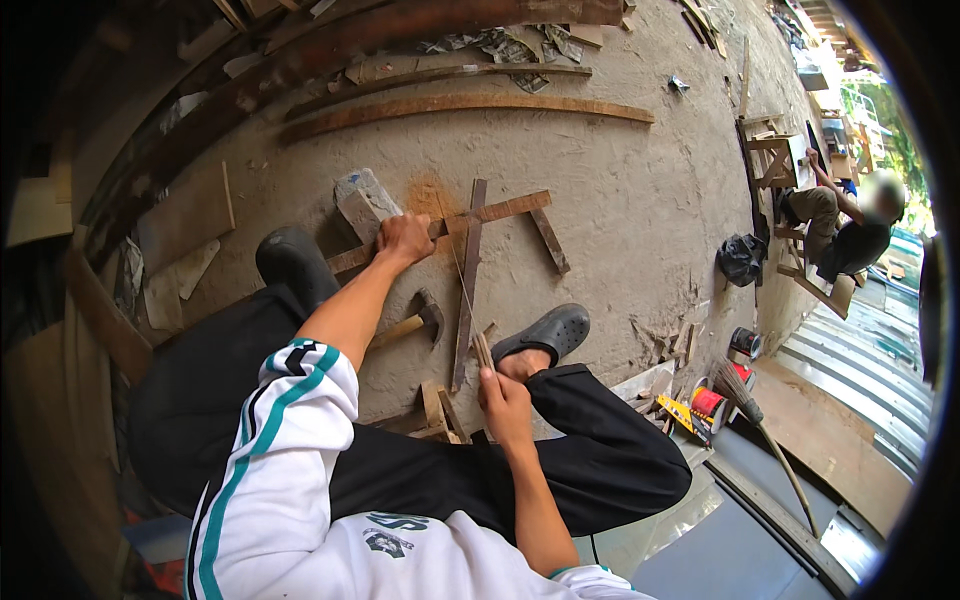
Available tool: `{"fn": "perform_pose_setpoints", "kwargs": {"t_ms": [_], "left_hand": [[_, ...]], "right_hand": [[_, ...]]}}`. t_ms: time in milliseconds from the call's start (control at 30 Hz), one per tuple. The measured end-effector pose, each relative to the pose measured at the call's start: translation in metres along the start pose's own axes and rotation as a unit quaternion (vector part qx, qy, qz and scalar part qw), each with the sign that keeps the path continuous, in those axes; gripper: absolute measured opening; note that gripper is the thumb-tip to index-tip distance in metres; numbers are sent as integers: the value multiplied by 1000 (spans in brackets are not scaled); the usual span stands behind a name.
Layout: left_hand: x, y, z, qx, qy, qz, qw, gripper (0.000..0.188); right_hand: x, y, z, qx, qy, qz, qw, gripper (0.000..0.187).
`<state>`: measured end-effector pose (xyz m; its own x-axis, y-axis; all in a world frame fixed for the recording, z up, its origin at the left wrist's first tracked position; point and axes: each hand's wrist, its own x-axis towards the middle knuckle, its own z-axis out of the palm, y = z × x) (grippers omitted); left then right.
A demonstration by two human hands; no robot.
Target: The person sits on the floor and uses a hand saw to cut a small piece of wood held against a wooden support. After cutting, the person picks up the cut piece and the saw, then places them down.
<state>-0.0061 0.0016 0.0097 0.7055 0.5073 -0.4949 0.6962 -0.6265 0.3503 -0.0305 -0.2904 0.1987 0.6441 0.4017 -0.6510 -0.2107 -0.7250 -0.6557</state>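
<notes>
My left hand [405,240] presses down with its fingers closed around a brown wooden strip [513,207], close to a grey block [372,192]. In my right hand [505,405] is the wooden handle of a handsaw [482,350]. Its thin blade runs up to the strip, just right of my left hand, where orange sawdust lies on the floor. A darker wooden strip [466,325] lies crosswise at the cut, and which piece is on top is hard to tell. Below my left hand lies a hammer [430,318] with a pale handle. A short wood piece [550,240] touches the strip's right end.
My feet in dark clogs [553,333] flank the work. Long boards [470,104] lie across the far floor. At right are a black bag [741,260], a broom [745,395], paint cans [709,402] and a seated person [850,225]. Wood offcuts [437,405] lie near my legs.
</notes>
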Motion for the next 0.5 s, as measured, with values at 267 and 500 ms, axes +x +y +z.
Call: {"fn": "perform_pose_setpoints", "kwargs": {"t_ms": [267,500], "left_hand": [[1,13,2,-5,19,15,1000,28],[2,1,3,13,20,15,1000,27]], "right_hand": [[131,-27,40,-26,25,-65,997,57],[-10,5,-17,3,-13,-35,999,52]]}}
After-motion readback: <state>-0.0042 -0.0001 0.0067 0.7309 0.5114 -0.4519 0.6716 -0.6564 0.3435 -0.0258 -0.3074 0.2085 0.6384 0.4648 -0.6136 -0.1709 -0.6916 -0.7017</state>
